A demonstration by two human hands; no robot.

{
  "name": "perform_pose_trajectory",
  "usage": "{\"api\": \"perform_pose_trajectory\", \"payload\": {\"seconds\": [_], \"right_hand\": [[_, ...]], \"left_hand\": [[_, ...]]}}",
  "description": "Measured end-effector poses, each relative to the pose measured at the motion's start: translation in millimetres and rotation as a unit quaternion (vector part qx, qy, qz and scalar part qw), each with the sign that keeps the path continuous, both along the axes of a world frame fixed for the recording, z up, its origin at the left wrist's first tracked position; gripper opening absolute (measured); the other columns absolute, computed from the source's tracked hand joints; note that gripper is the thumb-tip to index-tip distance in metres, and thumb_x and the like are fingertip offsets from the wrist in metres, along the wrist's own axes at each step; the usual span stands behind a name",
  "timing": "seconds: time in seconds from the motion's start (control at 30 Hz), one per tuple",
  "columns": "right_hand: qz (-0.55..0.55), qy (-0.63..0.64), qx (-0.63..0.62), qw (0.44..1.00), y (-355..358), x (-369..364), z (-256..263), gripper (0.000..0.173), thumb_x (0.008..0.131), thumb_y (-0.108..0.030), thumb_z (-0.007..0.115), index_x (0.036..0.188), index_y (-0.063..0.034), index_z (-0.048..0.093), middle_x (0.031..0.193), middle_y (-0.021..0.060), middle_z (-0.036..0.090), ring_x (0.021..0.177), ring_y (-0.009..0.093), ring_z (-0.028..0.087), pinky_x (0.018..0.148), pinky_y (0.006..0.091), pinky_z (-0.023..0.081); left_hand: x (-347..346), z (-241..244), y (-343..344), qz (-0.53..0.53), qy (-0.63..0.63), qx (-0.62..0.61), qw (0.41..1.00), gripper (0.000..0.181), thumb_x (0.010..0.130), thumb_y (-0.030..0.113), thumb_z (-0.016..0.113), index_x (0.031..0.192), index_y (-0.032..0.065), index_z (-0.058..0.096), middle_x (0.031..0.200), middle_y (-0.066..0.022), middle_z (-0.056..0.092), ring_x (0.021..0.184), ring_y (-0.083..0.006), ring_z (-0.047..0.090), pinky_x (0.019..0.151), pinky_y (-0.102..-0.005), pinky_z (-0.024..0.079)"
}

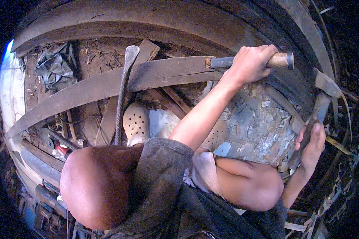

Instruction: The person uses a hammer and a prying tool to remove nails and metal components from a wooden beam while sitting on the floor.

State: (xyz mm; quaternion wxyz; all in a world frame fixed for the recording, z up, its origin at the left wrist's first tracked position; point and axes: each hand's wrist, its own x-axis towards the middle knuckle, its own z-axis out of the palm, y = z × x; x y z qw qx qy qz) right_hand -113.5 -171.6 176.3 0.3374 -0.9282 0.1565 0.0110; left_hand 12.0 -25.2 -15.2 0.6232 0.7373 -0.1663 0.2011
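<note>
My left hand point(252, 64) is closed around the wooden handle of a wood chisel point(223, 62). The chisel lies nearly level, its blade end at a notch in the end of a long curved wooden plank point(167, 71). A dark ring caps the handle's butt. At the right, my right hand point(312, 139) grips the thick handle of a hammer-like tool point(321, 104), whose head is towards the top; its exact kind is unclear. A ribbed steel bar point(124, 86) with a flattened end stands across the plank, its lower end hidden by my leg.
Large curved boards point(167, 18) run along the top. Crumpled dark plastic point(56, 65) lies on the dirt at the left, above a red and black tool point(61, 149). My feet wear beige clogs point(136, 122). Wood chips point(257, 119) and scraps cover the ground.
</note>
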Motion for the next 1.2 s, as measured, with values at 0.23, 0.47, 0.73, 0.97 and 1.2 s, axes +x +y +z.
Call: {"api": "perform_pose_trajectory", "payload": {"seconds": [0.23, 0.47, 0.73, 0.97, 1.2], "right_hand": [[-0.096, 0.003, 0.107, 0.99, -45.7, -30.9, -24.2, 0.04, 0.098, -0.042, 0.036, 0.09, -0.0052, 0.048, 0.057, 0.0036, 0.046, 0.041, 0.012, 0.043, 0.036, 0.0263, 0.034], [-0.217, 0.029, 0.129, 0.967, -47.5, -52.5, -54.5, 0.044, 0.095, -0.05, 0.04, 0.089, -0.0072, 0.049, 0.056, 0.0011, 0.041, 0.039, 0.01, 0.037, 0.036, 0.0235, 0.031], [-0.215, 0.066, 0.162, 0.961, -62.8, -75.0, -51.9, 0.044, 0.092, -0.052, 0.043, 0.092, -0.0088, 0.051, 0.059, 0.0018, 0.047, 0.041, 0.012, 0.042, 0.036, 0.0248, 0.033], [-0.254, 0.026, 0.175, 0.951, -52.1, -77.9, -50.1, 0.047, 0.093, -0.053, 0.041, 0.088, -0.0063, 0.046, 0.053, 0.0026, 0.041, 0.037, 0.012, 0.038, 0.034, 0.027, 0.031], [-0.261, 0.034, 0.188, 0.946, -76.1, -106.6, -69.8, 0.047, 0.093, -0.053, 0.041, 0.088, -0.0069, 0.048, 0.053, 0.0034, 0.042, 0.036, 0.013, 0.038, 0.034, 0.0272, 0.031]], "left_hand": [[5.5, -0.4, -14.4, -0.059, 0.034, 0.038, 0.997, 0.042, 0.071, 0.041, 0.07, 0.086, 0.0043, 0.056, 0.08, -0.0166, 0.064, 0.076, -0.0364, 0.062, 0.065, -0.0457, 0.049], [9.6, -5.0, -18.1, -0.062, 0.043, 0.047, 0.996, 0.05, 0.076, 0.053, 0.064, 0.083, 0.0038, 0.057, 0.076, -0.0178, 0.063, 0.072, -0.0385, 0.061, 0.062, -0.047, 0.048], [12.1, -2.9, -23.8, -0.053, 0.062, 0.083, 0.993, 0.049, 0.079, 0.051, 0.061, 0.087, 0.0035, 0.055, 0.079, -0.0193, 0.064, 0.075, -0.0396, 0.061, 0.064, -0.0484, 0.048], [15.7, -32.5, -51.8, -0.095, 0.066, 0.218, 0.969, 0.047, 0.08, 0.046, 0.061, 0.089, 0.0, 0.056, 0.077, -0.0209, 0.065, 0.071, -0.0379, 0.064, 0.064, -0.0461, 0.051], [21.3, -41.2, -51.9, -0.097, 0.105, 0.222, 0.964, 0.044, 0.081, 0.043, 0.062, 0.088, -0.0005, 0.058, 0.078, -0.0214, 0.065, 0.073, -0.0371, 0.065, 0.067, -0.0461, 0.051]]}}
